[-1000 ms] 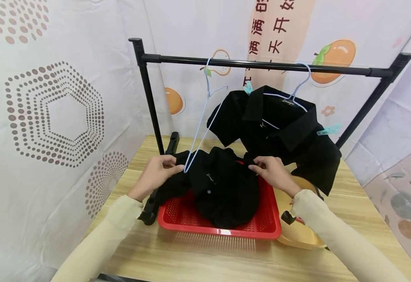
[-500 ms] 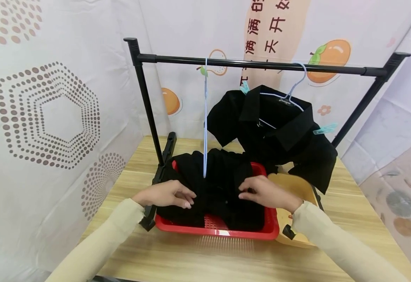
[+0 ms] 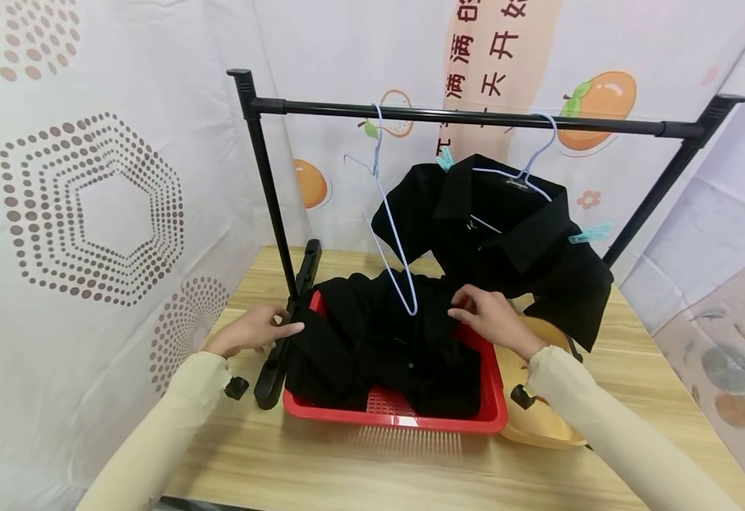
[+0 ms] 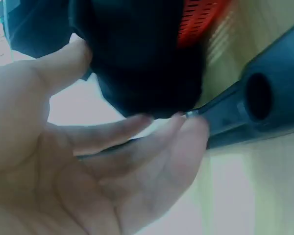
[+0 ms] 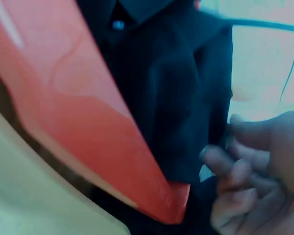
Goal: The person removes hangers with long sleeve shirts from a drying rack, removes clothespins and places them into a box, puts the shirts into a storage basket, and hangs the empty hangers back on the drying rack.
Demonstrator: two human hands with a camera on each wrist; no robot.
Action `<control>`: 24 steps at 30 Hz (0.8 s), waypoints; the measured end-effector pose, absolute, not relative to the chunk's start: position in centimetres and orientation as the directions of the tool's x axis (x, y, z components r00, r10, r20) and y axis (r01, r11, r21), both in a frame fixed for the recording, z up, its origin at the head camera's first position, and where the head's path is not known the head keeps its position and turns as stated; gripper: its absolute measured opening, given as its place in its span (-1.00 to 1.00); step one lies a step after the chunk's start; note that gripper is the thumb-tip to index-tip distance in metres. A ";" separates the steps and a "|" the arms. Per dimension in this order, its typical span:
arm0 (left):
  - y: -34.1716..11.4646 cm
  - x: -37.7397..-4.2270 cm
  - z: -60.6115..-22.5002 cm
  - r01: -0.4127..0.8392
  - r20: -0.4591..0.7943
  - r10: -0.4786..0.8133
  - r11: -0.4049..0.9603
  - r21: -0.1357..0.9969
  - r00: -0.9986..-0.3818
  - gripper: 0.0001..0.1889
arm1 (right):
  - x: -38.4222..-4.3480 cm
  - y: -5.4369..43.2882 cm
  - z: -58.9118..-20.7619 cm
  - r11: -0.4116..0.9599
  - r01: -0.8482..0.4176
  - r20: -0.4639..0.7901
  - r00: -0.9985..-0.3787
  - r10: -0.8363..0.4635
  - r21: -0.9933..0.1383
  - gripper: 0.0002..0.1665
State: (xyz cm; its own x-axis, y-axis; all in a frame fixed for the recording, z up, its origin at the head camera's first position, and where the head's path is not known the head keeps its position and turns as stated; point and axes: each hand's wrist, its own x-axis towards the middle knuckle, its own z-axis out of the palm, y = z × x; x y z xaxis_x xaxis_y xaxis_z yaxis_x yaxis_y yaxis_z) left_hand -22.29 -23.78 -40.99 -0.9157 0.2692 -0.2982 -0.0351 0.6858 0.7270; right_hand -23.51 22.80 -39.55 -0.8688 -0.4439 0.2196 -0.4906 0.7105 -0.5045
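A black collared shirt (image 3: 379, 355) lies bunched in the red basket (image 3: 404, 422), partly spilling over its left rim. My left hand (image 3: 254, 330) is at the shirt's left edge, its thumb by the cloth. In the left wrist view, the long fingers of the left hand (image 4: 137, 166) are extended below the black cloth (image 4: 137, 58), away from the thumb. On the other side, my right hand (image 3: 490, 316) hovers over the basket's right rim. The right wrist view shows the loosely bent fingers of the right hand (image 5: 250, 181) beside the black cloth (image 5: 166, 98), gripping nothing.
A bare blue wire hanger (image 3: 404, 277) hangs from the black rack bar (image 3: 462, 113), low over the shirt. Right of it, another black shirt (image 3: 526, 248) hangs with light-blue clothespins (image 3: 591, 234). A yellow basin (image 3: 538, 426) sits beside the basket.
Both hands came inward over the shirt, then moved apart again to its sides. The shirt spread out lower and wider in the basket. The bare hanger swung round and now faces right.
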 end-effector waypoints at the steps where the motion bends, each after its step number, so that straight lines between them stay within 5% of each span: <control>1: -23.8 -22.3 -41.2 -0.054 -0.319 0.287 0.662 0.748 -0.903 -0.28 | -23.9 22.9 -39.7 0.724 -0.463 0.201 -0.884 -0.423 -0.511 -0.66; 7: -23.2 -22.3 -41.9 -0.131 -0.357 0.350 0.530 0.838 -0.866 -0.51 | -25.3 23.1 -40.5 0.763 -0.384 0.023 -0.899 -0.437 -0.520 -0.33; 10: -23.0 -22.3 -41.9 -0.110 -0.334 0.351 0.526 0.843 -0.875 -0.65 | -25.5 22.9 -40.9 0.770 -0.382 -0.006 -0.894 -0.447 -0.511 -0.38; 24: -22.2 -23.3 -40.1 0.093 -0.047 0.238 0.544 0.834 -0.970 -0.62 | -25.4 22.5 -40.5 0.675 -0.281 0.013 -0.928 -0.372 -0.682 -0.69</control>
State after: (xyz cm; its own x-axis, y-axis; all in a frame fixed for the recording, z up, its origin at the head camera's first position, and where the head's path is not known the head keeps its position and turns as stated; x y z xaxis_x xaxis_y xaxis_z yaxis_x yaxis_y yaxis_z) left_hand -23.32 -22.20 -40.15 -0.9702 0.2377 -0.0470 0.0928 0.5437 0.8341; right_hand -25.44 22.54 -40.51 -0.9281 -0.3721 0.0132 -0.2805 0.6754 -0.6821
